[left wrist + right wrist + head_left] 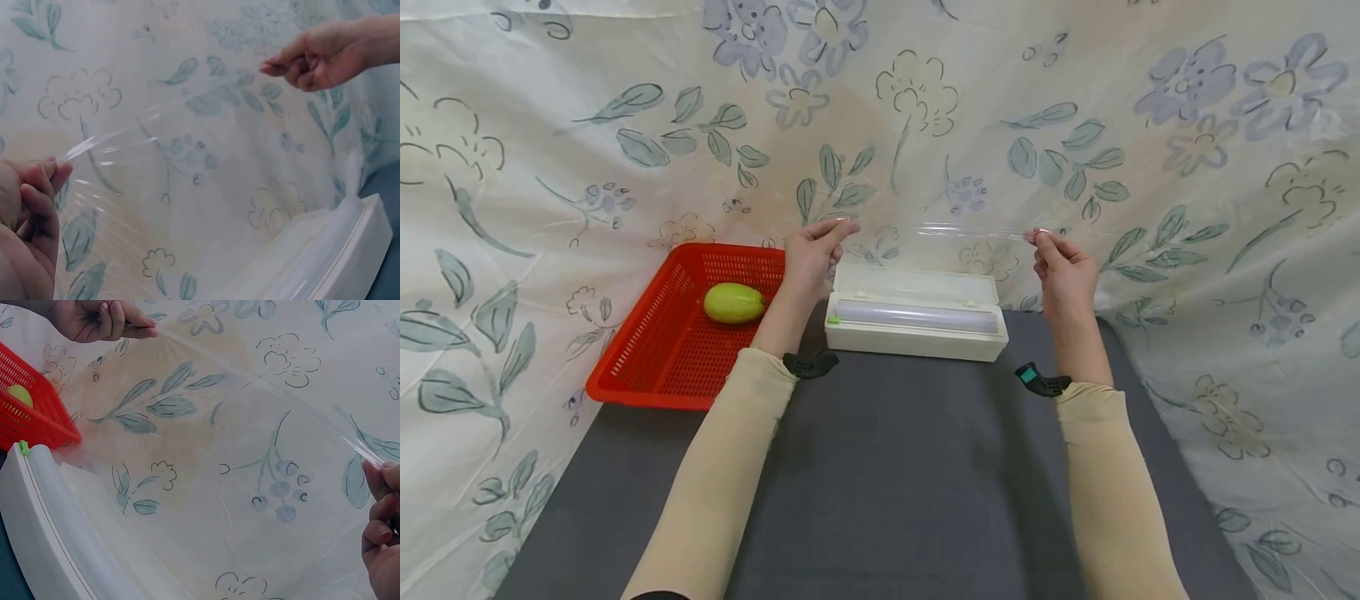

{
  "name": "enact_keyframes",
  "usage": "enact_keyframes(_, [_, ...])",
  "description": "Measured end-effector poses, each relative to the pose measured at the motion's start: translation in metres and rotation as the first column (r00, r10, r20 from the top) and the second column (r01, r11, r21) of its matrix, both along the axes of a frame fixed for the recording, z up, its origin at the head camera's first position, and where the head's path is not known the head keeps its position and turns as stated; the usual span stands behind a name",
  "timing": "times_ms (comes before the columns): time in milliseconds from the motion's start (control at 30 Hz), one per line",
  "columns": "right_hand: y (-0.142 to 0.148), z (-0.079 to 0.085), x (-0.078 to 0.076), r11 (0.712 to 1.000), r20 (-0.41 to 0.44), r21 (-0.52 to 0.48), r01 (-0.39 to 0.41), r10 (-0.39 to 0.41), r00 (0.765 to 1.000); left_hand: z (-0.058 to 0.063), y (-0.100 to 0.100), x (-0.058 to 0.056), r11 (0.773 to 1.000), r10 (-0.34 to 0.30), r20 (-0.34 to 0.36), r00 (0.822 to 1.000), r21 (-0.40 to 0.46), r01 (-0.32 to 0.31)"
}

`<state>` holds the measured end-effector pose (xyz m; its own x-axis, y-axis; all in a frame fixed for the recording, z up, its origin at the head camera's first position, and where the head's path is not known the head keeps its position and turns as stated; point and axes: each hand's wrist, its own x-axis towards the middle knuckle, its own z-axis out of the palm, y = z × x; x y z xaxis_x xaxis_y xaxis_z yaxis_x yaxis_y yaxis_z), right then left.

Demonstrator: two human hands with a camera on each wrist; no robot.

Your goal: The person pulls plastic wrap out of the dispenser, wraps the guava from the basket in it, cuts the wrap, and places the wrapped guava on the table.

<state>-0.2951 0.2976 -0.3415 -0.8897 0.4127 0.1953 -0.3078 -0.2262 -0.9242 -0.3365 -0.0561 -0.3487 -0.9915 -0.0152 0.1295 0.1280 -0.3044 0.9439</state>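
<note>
One clear film [951,229], upper centre, taut between my pinching left hand [811,254] and right hand [1067,275]. Done: white box [917,343], mid-frame, open; film drawn out. Seemingly outstanding: green fruit [733,303], left of frame, bare in red basket [670,367]. Film severed: cannot tell.

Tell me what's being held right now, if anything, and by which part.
Clear film, by opposite ends of its upper edge: the left hand pinches one end, the right hand the other.
</note>
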Motion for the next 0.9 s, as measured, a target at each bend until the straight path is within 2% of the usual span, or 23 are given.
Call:
enact_keyframes(267, [0.003,0.005,0.001,1.0,-0.02,-0.025,0.005,-0.005,1.0,0.012,0.001,0.0,0.999,-0.001,-0.047,0.999,-0.048,-0.001])
enact_keyframes(500, [0.002,0.011,0.003,1.0,-0.033,-0.004,0.024,-0.024,0.999,0.019,0.0,0.001,0.999,-0.014,-0.059,0.998,-0.036,0.012])
enact_keyframes(667, [0.001,0.013,0.004,0.999,-0.063,-0.037,0.023,-0.025,0.998,0.025,0.0,0.001,0.998,-0.026,-0.084,0.996,-0.054,0.022])
enact_keyframes(900, [0.001,0.01,0.006,0.998,-0.081,-0.067,0.01,-0.016,0.997,0.024,0.0,0.005,0.997,-0.032,-0.085,0.996,-0.066,0.026])
